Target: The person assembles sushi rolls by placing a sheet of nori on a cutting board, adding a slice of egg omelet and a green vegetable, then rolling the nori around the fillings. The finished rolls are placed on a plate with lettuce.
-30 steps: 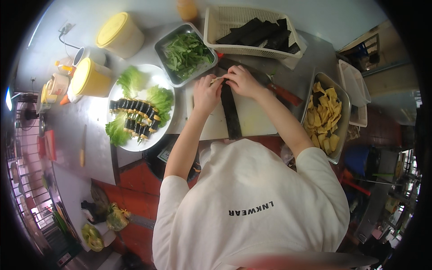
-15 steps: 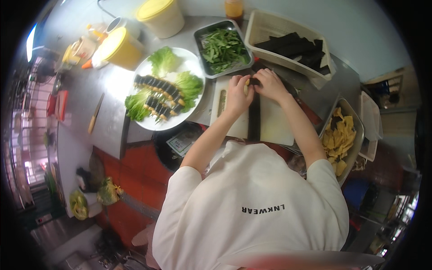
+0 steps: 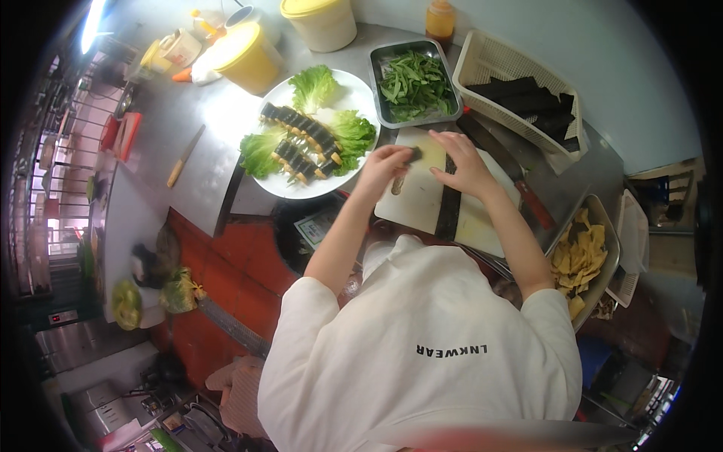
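Observation:
My left hand [image 3: 385,172] pinches a small seaweed-wrapped roll [image 3: 416,154] above the white cutting board [image 3: 418,197]. Fingers apart, my right hand [image 3: 463,164] hovers over the board's far part and holds nothing I can see. Beneath it a long black seaweed strip [image 3: 449,211] lies lengthwise on the board. To the left, a round white plate [image 3: 358,84] carries lettuce leaves [image 3: 312,89] and rows of seaweed-wrapped rolls [image 3: 303,134] with yellowish ends.
Beyond the board stands a metal tray of green leaves [image 3: 413,84]; right of it is a cream basket [image 3: 520,60] with black seaweed sheets [image 3: 527,102]. A red-handled knife [image 3: 535,205] lies right. Yellow sheets [image 3: 580,256] fill a near-right tray. Another knife [image 3: 184,158] lies far left.
My hands have moved apart; the left has lifted the roll off the strip toward the plate. My right hand has opened. The whole view has shifted.

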